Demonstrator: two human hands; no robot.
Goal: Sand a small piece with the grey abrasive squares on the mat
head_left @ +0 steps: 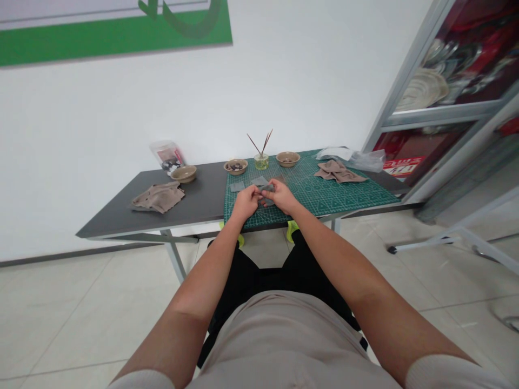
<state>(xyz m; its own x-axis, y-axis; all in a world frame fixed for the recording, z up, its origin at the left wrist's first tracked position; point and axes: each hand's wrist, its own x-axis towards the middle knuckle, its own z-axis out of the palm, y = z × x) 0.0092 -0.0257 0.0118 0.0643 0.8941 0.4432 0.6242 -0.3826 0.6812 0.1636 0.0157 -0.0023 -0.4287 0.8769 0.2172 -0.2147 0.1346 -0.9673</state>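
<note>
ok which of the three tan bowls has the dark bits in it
The middle bowl, just left of the glass jar, holds a heap of dark pieces; the left bowl and right bowl show no such heap.

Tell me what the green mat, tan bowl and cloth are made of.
The green mat looks like matte plastic, with printed grid lines. The bowl looks like glazed ceramic, from its smooth sheen. The cloth seems soft woven fabric, given its limp folds.

I count three shallow bowls (235, 166), two beige cloths (158, 197), one glass jar (261, 161), and three gray squares (237, 186): two on the mat (324, 192), one in my hands (279, 195).
</note>
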